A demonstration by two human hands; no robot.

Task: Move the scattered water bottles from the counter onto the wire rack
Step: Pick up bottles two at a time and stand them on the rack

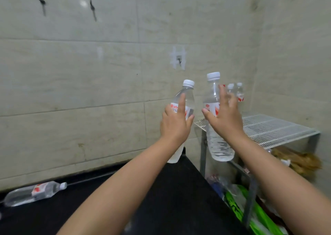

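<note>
Pale marbled tiles (75, 77) with dark grout lines cover the wall behind the grip, meeting a side wall (293, 59) at a corner to its right. Just above the grip a small hook (179, 61) sits on a clear adhesive pad; far up and left of it two dark hooks (41, 1) stick out, blurred, with a bright glint of light (83, 2) between them. Below the grip lies the black counter (161, 195), and past its right edge are green bags (258, 211) and something brown, too blurred to identify.
</note>
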